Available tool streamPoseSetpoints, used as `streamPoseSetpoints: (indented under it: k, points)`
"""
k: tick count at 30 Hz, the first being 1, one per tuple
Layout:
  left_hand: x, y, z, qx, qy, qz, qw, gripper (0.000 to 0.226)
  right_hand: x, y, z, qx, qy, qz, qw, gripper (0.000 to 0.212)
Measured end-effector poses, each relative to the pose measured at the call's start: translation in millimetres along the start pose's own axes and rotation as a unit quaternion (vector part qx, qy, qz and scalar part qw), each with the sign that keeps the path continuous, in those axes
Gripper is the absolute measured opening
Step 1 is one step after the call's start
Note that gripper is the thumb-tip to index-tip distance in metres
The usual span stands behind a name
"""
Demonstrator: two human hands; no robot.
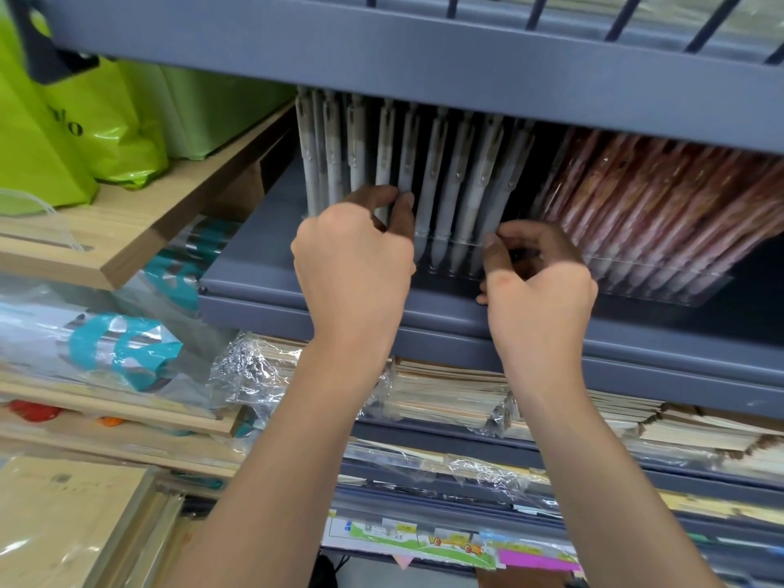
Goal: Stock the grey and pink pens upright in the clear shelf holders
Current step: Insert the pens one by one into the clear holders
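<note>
Our left hand [354,265] pinches the grey pens [441,184] upright in the clear holder [456,253] — pink pens [662,197] just right of them. Our right hand [539,290] curls at its front — grip unclear.

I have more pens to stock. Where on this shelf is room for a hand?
Bare shelf lies left of the grey pens. A narrow dark gap separates them from the pink pens. Front centre is crowded by left hand and right hand.

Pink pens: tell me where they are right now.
In the head view the pink pens stand packed in a clear holder on the right side of the shelf, immediately right of the grey pens and just beyond the right hand.
</note>
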State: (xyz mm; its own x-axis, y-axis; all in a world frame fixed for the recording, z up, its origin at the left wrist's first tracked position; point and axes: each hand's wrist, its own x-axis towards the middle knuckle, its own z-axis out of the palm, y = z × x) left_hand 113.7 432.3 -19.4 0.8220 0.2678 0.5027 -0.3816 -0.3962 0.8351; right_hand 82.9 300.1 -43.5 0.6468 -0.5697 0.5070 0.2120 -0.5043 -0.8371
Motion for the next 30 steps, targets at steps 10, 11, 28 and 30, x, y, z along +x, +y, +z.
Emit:
streamPoseSetpoints:
  k: [10, 11, 28, 30]
  points:
    - [-0.5, -2.7, -1.1, -0.009, 0.001, 0.002, 1.000, 0.020, -0.9, -1.4, 0.0, 0.001, 0.000, 0.001, 1.000, 0.009]
    - [-1.1, -3.3, -1.7, -0.012, 0.009, 0.000, 1.000, 0.018, -0.8, -1.3, -0.1, 0.000, 0.000, 0.001, 1.000, 0.009]
    - [2.7, -16.2, -1.5, -0.028, 0.032, -0.037, 0.998, 0.020, -1.4, -1.8, -1.1, -0.007, -0.007, -0.002, 1.000, 0.013]
    - [1.7, -16.0, -1.9, -0.027, 0.033, -0.034, 0.999, 0.019, -1.3, -1.7, -1.4, -0.009, -0.006, -0.003, 1.000, 0.012]
